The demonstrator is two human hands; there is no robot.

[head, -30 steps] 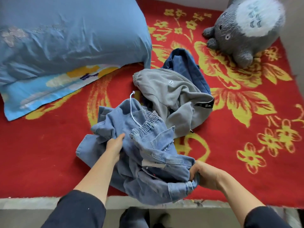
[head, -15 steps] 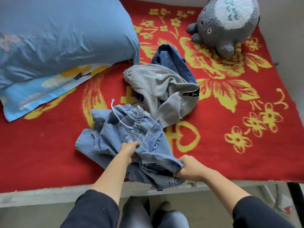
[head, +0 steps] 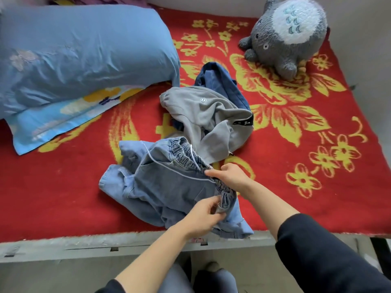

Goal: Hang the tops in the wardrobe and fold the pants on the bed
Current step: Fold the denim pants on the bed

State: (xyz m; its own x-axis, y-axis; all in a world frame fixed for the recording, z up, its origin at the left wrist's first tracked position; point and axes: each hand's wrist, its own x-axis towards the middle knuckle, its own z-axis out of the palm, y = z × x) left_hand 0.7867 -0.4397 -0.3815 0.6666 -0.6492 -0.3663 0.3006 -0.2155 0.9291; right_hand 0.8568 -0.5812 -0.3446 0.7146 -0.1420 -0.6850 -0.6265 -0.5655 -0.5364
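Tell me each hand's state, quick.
Left hand: closed, pinching the waistband of the light denim pants.
Right hand: closed, gripping the same waistband farther along.

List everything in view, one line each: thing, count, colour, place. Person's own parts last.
denim pants: one, light blue, crumpled at the bed's near edge
grey garment: one, grey, just behind the pants
dark blue garment: one, navy, partly under the grey garment
pillow: one, blue, far left
patterned cloth: one, light blue and yellow, under the pillow
plush toy: one, grey and white, far right
blanket: one, red with yellow flowers, covering the bed
left hand: one, dark sleeve, pinching the pants' waistband
right hand: one, dark sleeve, gripping the waistband
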